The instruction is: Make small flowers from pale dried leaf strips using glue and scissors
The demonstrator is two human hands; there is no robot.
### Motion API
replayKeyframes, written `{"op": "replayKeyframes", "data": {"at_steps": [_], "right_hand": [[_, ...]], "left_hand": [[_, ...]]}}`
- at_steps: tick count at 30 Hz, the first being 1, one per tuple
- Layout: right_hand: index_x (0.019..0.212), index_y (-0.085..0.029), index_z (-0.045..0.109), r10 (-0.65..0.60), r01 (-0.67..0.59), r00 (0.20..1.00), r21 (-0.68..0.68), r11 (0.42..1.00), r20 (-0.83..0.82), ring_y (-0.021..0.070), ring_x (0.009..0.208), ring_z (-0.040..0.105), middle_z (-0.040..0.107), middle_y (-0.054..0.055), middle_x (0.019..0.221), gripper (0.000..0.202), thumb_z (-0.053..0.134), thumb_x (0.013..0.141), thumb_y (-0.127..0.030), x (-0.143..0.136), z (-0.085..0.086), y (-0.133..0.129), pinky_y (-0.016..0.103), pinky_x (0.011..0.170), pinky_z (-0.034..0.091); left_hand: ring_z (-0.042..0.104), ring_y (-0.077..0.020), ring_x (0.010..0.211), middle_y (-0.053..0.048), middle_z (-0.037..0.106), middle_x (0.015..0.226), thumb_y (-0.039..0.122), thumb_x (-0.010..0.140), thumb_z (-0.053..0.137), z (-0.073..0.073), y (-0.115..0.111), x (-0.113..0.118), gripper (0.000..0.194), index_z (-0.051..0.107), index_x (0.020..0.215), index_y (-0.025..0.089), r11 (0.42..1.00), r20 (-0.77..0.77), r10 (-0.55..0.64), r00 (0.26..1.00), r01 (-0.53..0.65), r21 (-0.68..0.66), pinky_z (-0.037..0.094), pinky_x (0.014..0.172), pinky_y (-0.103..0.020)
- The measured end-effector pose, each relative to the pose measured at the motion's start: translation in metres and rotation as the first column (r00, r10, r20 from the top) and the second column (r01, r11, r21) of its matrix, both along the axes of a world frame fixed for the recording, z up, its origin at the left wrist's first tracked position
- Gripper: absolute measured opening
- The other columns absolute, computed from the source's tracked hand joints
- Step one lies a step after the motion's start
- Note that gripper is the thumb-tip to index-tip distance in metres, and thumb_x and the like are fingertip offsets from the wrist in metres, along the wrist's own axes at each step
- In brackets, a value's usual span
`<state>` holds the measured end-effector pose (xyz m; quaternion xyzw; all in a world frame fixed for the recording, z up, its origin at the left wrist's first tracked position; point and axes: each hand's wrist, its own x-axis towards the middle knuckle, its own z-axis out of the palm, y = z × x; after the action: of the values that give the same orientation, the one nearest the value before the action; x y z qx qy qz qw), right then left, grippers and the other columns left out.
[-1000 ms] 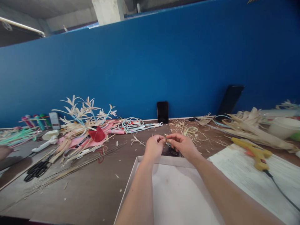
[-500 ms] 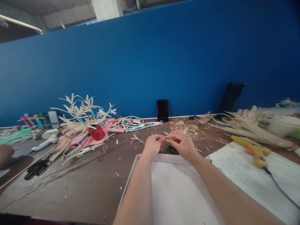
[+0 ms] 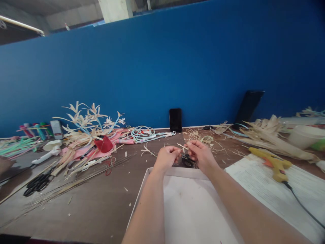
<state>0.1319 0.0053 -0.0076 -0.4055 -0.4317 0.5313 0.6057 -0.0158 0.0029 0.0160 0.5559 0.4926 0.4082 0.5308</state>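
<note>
My right hand pinches a thin pale strip, which looks like dried husk, between thumb and fingers. Its free end points left toward my left hand. The left thumb and fingers are pressed together; what lies between them, if anything, is too small to make out. A small gap parts the two hands. Just below them on the table lie black-handled scissors, partly covered by the right hand. Both forearms reach across a shallow white box.
On the right, a yellow glue gun rests on printed paper near dried husks. A phone leans on the blue partition. Husk flowers and black scissors lie left. Another person's hand shows at the left edge.
My hands have drawn apart from touching, the right moving slightly right. The pale strip between them now shows, and more of the scissors below is visible.
</note>
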Motion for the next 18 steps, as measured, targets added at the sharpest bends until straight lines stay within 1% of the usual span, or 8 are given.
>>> {"op": "replayKeyframes", "data": {"at_steps": [3,5,9,14,16,18], "right_hand": [[0.072,-0.018,0.053,-0.046,0.037,0.986,-0.058,0.998,-0.162,0.0053,0.048,0.044,0.063,0.001,0.079,0.027,0.072,0.061,-0.034,0.001,0.002,0.002,0.016,0.035,0.027],[0.072,-0.019,0.052,-0.072,0.056,0.976,-0.084,0.995,-0.203,0.0051,0.047,0.044,0.064,0.0,0.078,0.028,0.073,0.06,-0.033,0.001,0.003,0.003,0.015,0.034,0.027],[0.073,-0.019,0.051,-0.09,0.073,0.979,-0.101,0.992,-0.182,0.0045,0.043,0.042,0.065,0.001,0.073,0.03,0.072,0.061,-0.035,0.001,0.003,0.003,0.015,0.033,0.026],[0.075,-0.02,0.049,-0.079,0.063,0.984,-0.1,0.993,-0.161,0.0047,0.041,0.042,0.067,0.002,0.073,0.029,0.069,0.065,-0.038,0.0,0.001,0.003,0.015,0.033,0.027],[0.076,-0.02,0.049,-0.086,0.072,0.985,-0.099,0.992,-0.148,0.0049,0.04,0.043,0.067,0.002,0.074,0.029,0.068,0.066,-0.038,0.0,0.002,0.003,0.015,0.033,0.028],[0.077,-0.02,0.049,-0.096,0.085,0.988,-0.093,0.992,-0.124,0.005,0.04,0.043,0.067,0.002,0.075,0.028,0.068,0.067,-0.038,0.0,0.002,0.003,0.016,0.033,0.028]], "left_hand": [[0.043,-0.0045,0.044,0.001,0.057,0.059,0.027,0.071,0.059,0.002,-0.002,0.0,0.015,0.063,0.073,0.013,1.0,-0.033,-0.006,0.999,0.007,0.012,0.036,0.045,-0.018],[0.041,-0.0043,0.043,0.002,0.056,0.059,0.029,0.071,0.058,0.003,-0.002,0.0,0.018,0.064,0.074,0.013,1.0,-0.071,-0.004,0.997,0.006,0.028,0.034,0.044,-0.017],[0.038,-0.0047,0.042,0.003,0.053,0.056,0.036,0.07,0.058,0.001,-0.001,-0.001,0.024,0.064,0.076,0.014,0.998,-0.121,0.008,0.993,-0.001,0.06,0.029,0.042,-0.018],[0.033,-0.0054,0.043,0.005,0.045,0.05,0.042,0.07,0.058,-0.006,0.002,-0.002,0.028,0.063,0.07,0.015,0.995,-0.146,0.012,0.989,0.003,0.103,0.026,0.042,-0.019],[0.034,-0.0062,0.044,0.004,0.047,0.051,0.043,0.071,0.057,-0.008,0.003,-0.003,0.028,0.065,0.07,0.015,0.992,-0.186,0.025,0.982,-0.002,0.125,0.028,0.044,-0.02],[0.041,-0.0081,0.049,0.002,0.053,0.059,0.04,0.072,0.056,-0.01,0.005,-0.003,0.027,0.068,0.076,0.017,0.979,-0.239,0.092,0.967,-0.045,0.197,0.034,0.05,-0.021]]}}
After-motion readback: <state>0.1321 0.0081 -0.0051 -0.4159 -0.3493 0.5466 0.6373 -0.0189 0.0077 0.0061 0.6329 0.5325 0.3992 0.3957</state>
